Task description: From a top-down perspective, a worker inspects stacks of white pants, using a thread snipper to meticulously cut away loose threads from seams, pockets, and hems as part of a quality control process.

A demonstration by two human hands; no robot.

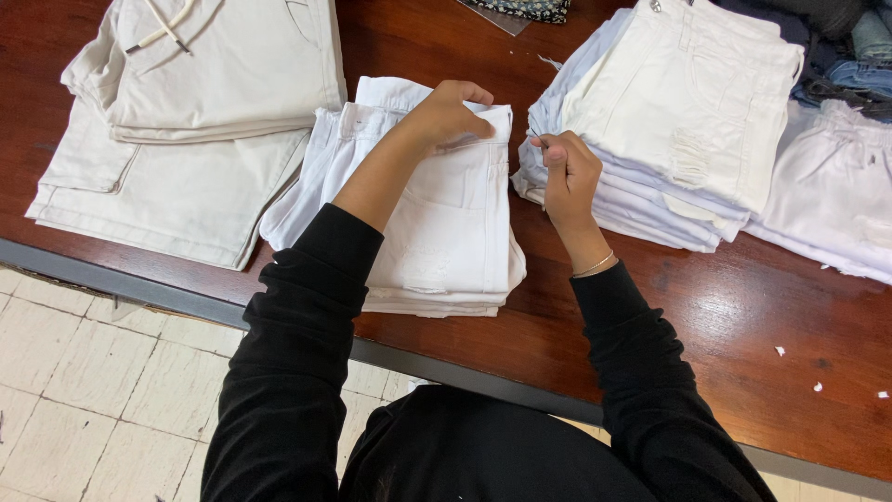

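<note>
Three stacks of folded clothes lie on the brown table [743,307], and my left hand [451,116] is closed on the top edge of the white stack [446,242] in the middle. My right hand [567,172] hovers just beside that stack, fingers curled shut, pinching something too thin to make out. A beige stack [186,121] sits left, another white pile [678,121] right.

1. Folded shorts stack [446,242] sits mid-table [743,316], left hand [451,116] on its far edge.
2. Right hand [567,172] just right of it.
3. Trouser pile [186,121] far left, taller stack [669,121] right.
</note>
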